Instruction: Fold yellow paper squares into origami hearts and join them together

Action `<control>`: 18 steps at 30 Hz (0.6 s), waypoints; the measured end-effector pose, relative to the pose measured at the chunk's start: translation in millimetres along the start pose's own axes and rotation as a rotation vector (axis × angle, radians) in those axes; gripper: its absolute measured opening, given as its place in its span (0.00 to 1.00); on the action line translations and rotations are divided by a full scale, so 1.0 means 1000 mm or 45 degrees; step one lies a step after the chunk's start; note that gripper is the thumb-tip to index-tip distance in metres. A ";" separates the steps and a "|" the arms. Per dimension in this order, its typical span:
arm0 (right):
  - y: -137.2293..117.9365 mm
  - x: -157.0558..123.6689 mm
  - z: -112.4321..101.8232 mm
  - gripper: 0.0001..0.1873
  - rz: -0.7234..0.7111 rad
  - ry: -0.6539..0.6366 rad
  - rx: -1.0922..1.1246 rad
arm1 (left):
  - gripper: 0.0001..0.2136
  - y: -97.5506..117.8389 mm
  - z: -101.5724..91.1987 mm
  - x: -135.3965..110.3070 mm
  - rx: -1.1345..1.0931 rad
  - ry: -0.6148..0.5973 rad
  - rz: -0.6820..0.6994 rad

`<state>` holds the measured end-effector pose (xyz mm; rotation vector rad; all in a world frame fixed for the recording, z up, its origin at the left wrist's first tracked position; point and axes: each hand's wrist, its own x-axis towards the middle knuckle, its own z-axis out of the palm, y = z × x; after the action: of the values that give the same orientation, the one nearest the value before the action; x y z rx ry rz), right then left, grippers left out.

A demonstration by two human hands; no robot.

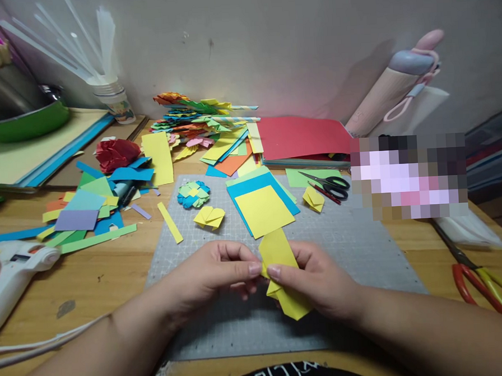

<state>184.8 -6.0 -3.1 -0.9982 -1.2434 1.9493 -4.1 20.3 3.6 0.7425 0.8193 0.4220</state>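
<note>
Both hands hold one folded yellow paper above the grey cutting mat. My right hand grips its middle, thumb on top and fingers behind. At its left edge, my left hand pinches a small folded part between thumb and forefinger. Just beyond lie a yellow paper square and a blue sheet beneath it. Two folded yellow paper pieces, one to the left and one to the right, rest on the mat, along with a blue and green paper flower.
A glue gun and paper scraps lie left. Black scissors are at the mat's far right; red-and-yellow-handled scissors lie at right. Paper flowers, red paper and a pink bottle stand near the wall.
</note>
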 end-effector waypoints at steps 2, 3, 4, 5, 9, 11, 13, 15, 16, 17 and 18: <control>0.000 0.000 0.000 0.16 0.018 0.010 -0.026 | 0.11 -0.001 -0.001 0.000 0.025 -0.003 0.011; 0.001 0.000 -0.001 0.16 0.027 0.016 -0.036 | 0.11 -0.001 -0.001 0.001 0.039 0.001 0.014; 0.001 0.000 -0.001 0.17 0.037 0.018 -0.045 | 0.11 -0.002 -0.002 0.001 0.048 0.008 0.014; 0.001 0.000 -0.001 0.17 0.040 0.018 -0.048 | 0.11 -0.002 -0.002 0.002 0.056 0.012 0.011; 0.000 -0.001 0.000 0.17 0.013 -0.005 -0.060 | 0.11 -0.003 -0.001 0.002 0.060 0.024 -0.007; 0.000 -0.002 0.001 0.16 -0.018 -0.022 -0.082 | 0.12 -0.002 0.000 0.001 0.050 0.023 -0.019; 0.000 -0.003 0.001 0.16 -0.025 -0.020 -0.104 | 0.13 -0.001 0.001 0.001 0.048 0.018 -0.030; 0.000 -0.003 0.001 0.15 -0.012 -0.007 -0.119 | 0.14 -0.001 0.001 0.000 0.062 0.017 -0.040; 0.000 -0.003 0.001 0.15 -0.009 -0.004 -0.123 | 0.14 -0.001 0.000 0.000 0.074 0.018 -0.041; 0.000 -0.003 0.001 0.15 -0.007 -0.008 -0.128 | 0.14 -0.001 0.000 0.000 0.086 0.016 -0.038; 0.000 -0.003 0.001 0.15 -0.008 -0.012 -0.129 | 0.13 -0.001 0.000 0.000 0.092 0.011 -0.031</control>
<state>185.8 -8.8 -2.2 -1.0353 -1.3607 1.9043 -4.1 19.7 2.4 0.7972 0.8546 0.3761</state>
